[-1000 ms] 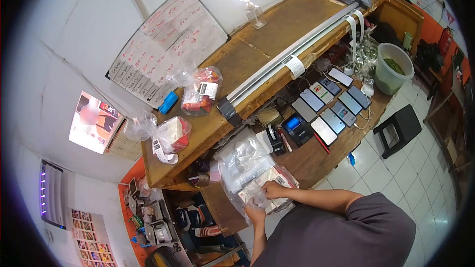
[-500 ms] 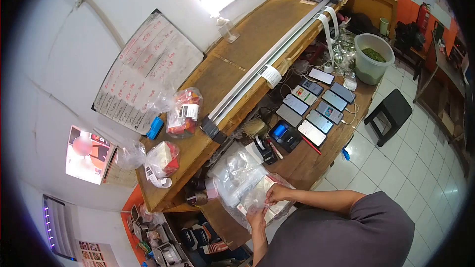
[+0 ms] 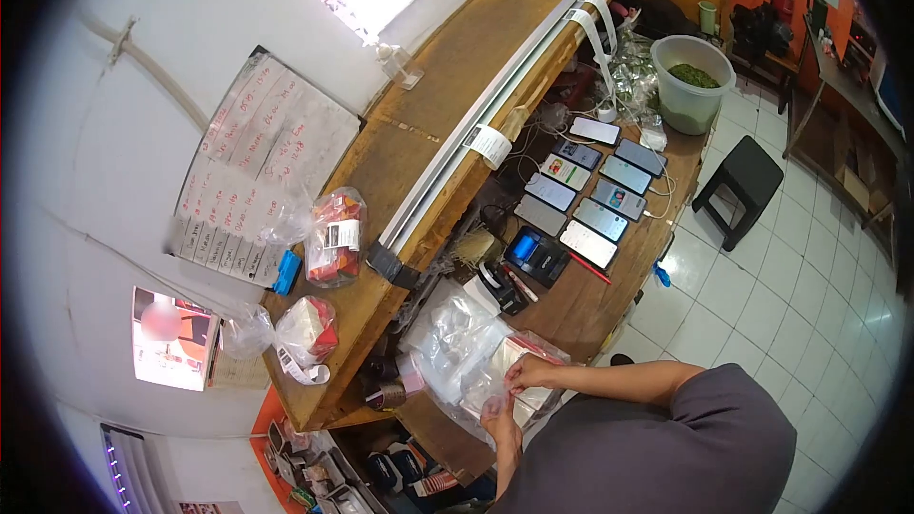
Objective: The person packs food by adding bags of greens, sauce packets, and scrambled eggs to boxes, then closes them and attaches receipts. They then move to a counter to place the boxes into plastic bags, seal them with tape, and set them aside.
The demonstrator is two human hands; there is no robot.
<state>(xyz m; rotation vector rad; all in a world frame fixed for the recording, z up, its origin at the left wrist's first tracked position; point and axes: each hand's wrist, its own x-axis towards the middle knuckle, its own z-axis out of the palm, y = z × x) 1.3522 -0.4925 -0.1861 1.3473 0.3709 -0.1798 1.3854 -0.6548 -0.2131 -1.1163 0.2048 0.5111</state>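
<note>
1. Head view, the hands: the left hand (image 3: 497,412) and the right hand (image 3: 524,373) sit close together at the near edge of the counter (image 3: 581,309); both have their fingers pinched narrow on the crumpled clear plastic bag (image 3: 462,347); the right one grips it just above the left.
2. Head view, the bag: it lies on the counter right in front of the person; a white packet (image 3: 526,354) with a red edge shows through the plastic, just beside the right hand.
3. Head view, close by: a tape dispenser (image 3: 501,286) and a small black printer (image 3: 536,256) stand just beyond the bag; past them, phones (image 3: 583,198) lie in rows.
4. Head view, further off: two tied bags of red packets (image 3: 333,238) rest on the raised ledge; a whiteboard (image 3: 252,167) leans on the wall; a white bucket (image 3: 687,100) of green stuff stands at the far end; a black stool (image 3: 747,186) is on the tiled floor.
</note>
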